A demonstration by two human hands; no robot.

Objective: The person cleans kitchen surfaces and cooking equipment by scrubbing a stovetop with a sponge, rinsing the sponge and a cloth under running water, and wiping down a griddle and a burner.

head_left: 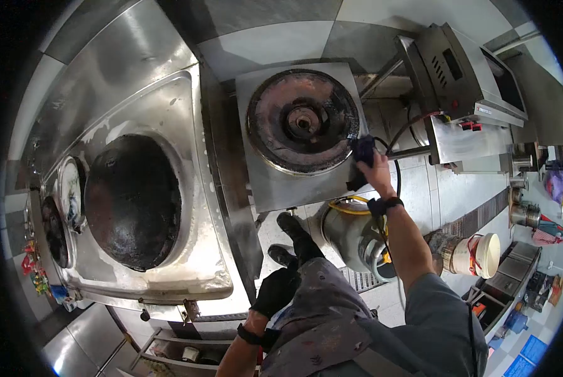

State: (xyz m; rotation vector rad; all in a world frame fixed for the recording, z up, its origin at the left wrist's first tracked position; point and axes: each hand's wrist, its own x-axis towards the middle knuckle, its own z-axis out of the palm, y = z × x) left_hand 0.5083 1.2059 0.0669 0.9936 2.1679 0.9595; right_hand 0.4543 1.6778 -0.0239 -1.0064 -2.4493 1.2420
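Observation:
My right hand (377, 174) is closed on a dark cloth (363, 151) at the right edge of a steel stove top (270, 191). Beside the cloth is the round, blackened burner (302, 120), with its ring in the middle. In a black glove, my left hand (276, 291) hangs low in front of my apron, near the steel counter's front edge. Its fingers are dark and bunched, and whether they hold anything cannot be made out.
An overturned black wok (132, 202) sits on the steel counter (212, 276) at left. A gas cylinder (350, 235) with a yellow hose stands below the stove. At right are a steel appliance (454, 72) and a white bucket (476, 256).

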